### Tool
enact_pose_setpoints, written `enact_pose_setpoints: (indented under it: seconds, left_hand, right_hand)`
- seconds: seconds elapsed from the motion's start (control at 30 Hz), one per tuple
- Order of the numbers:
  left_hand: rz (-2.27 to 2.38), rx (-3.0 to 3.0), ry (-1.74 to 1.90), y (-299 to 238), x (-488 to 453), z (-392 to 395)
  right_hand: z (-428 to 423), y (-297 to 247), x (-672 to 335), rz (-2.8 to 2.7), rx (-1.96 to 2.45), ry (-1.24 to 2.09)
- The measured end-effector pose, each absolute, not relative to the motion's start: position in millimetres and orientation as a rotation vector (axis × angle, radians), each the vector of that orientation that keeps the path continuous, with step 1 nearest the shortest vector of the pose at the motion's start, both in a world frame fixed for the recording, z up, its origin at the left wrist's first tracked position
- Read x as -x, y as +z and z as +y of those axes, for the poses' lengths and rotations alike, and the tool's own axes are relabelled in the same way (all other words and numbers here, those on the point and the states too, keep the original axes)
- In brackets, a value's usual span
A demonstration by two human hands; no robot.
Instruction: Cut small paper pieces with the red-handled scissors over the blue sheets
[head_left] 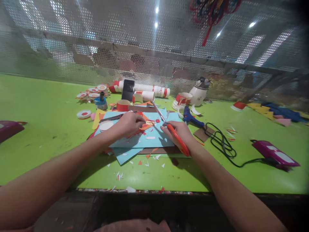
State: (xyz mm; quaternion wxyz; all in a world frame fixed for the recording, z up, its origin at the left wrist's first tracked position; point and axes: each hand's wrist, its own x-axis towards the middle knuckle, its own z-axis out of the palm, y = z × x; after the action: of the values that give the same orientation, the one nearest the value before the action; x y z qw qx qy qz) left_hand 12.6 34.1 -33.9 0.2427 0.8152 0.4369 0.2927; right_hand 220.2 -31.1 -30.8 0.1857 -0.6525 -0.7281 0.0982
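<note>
Right hand (180, 132), clamped on orange-handled scissors (177, 140), cut best while left hand (130, 124), fingers closed, pinned the orange paper piece (146, 126) flat on blue card (154, 137).

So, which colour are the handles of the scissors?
Orange, on the scissors in the right hand, in the head view.

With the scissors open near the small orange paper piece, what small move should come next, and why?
Probably close the scissors a little: the right hand holds their orange handles with blades open, pointing toward the orange paper piece that the left hand pins on the blue sheet.
</note>
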Motion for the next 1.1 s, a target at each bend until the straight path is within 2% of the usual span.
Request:
enact_pose_setpoints:
  seconds: [0.23, 0.53, 0.83, 1.1]
  left_hand:
    - [1.256, -2.286, 0.788, -37, 11, 54]
    - [1.040, -2.352, 0.620, -51, 6, 47]
    - [0.916, -2.359, 0.625, -55, 7, 41]
    - [1.064, -2.100, 0.779, -41, 6, 48]
  right_hand:
    - [-29, -42, -222, -2.027, 1.796, 0.248]
    - [-26, -48, -226, -1.951, 1.812, 0.200]
    - [-34, -44, -218, -1.989, 1.740, 0.273]
    - [-37, -44, -218, -1.883, 1.654, 0.286]
